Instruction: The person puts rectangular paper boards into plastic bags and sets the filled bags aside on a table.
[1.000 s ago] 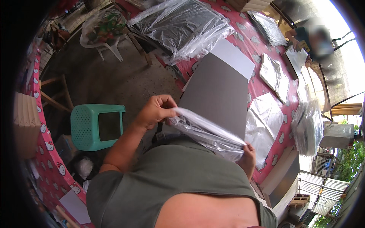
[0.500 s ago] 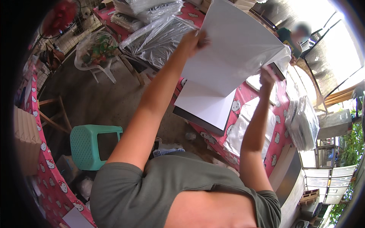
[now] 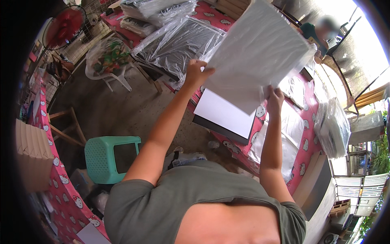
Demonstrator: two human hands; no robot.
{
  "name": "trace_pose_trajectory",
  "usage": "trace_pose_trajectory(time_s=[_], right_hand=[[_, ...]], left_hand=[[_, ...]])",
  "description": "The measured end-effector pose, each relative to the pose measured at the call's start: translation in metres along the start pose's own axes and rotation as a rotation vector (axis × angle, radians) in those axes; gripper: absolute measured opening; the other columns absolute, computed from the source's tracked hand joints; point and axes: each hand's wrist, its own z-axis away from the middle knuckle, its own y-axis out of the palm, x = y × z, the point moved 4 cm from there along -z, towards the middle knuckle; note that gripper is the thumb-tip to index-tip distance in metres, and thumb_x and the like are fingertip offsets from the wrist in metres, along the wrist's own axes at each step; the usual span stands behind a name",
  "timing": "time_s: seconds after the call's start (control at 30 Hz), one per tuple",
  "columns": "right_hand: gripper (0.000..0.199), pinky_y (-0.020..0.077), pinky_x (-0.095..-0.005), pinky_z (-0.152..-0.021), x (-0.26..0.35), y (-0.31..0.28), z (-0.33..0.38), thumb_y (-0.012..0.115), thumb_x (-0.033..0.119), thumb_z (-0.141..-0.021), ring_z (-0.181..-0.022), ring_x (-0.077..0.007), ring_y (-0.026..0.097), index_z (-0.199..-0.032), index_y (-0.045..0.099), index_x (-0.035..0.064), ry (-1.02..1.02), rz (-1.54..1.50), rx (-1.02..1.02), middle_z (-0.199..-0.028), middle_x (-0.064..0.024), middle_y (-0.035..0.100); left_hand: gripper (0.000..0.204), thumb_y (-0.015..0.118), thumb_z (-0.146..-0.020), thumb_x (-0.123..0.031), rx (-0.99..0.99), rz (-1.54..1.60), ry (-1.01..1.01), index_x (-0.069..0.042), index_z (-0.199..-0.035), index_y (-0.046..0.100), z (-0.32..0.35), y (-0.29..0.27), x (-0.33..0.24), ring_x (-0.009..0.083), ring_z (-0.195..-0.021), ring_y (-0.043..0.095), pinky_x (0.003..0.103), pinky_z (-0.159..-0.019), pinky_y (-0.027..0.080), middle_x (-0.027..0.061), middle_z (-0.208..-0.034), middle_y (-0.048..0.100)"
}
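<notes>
A teal plastic stool stands on the floor, left of the bench. The left hand pinches the left edge of a clear plastic sleeve; the right hand pinches its lower corner. Both grips hold the sleeve raised above the bench, seemingly so it hangs flat. Below lies a white board on a dark panel.

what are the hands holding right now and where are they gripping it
Both hands hold up one large flat white panel in clear plastic wrap. The left hand grips its left edge near the lower corner; the right hand grips the bottom edge by the lower corner.
</notes>
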Motion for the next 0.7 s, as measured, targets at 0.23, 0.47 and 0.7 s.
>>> trace_pose_trajectory(time_s=[0.23, 0.47, 0.7], right_hand=[[0.018, 0.0486, -0.0249, -0.063, -0.024, -0.03, 0.171, 0.051, 0.007, -0.083, -0.072, -0.0126, 0.057, -0.098, 0.051, -0.0046, 0.554, -0.192, 0.073, -0.084, -0.0084, 0.059], [0.037, 0.044, -0.0264, -0.075, -0.006, -0.031, 0.288, 0.052, 0.002, -0.081, -0.085, -0.0161, 0.056, -0.114, 0.039, -0.0078, 0.598, -0.076, -0.01, -0.1, -0.015, 0.056], [0.038, 0.0436, -0.0217, -0.045, 0.02, -0.024, 0.31, 0.049, 0.001, -0.081, -0.058, -0.0105, 0.054, -0.115, 0.034, -0.0014, 0.655, -0.046, -0.027, -0.085, -0.0104, 0.056]], left_hand=[[0.042, 0.056, -0.074, 0.004, 0.51, 0.944, -0.798, 0.0, -0.113, 0.039, 0.159, -0.035, 0.016, 0.0124, -0.082, 0.056, 0.024, -0.064, 0.046, 0.0112, -0.101, 0.056], [0.021, 0.053, -0.077, 0.003, 0.374, 0.711, -0.748, 0.002, -0.099, 0.051, 0.217, -0.074, 0.001, 0.0112, -0.066, 0.057, 0.023, -0.052, 0.046, 0.0118, -0.09, 0.06], [0.04, 0.061, -0.077, -0.015, 0.421, 0.768, -0.931, -0.006, -0.112, 0.044, 0.218, -0.087, 0.009, 0.0137, -0.08, 0.054, 0.031, -0.065, 0.046, 0.0105, -0.103, 0.053]])
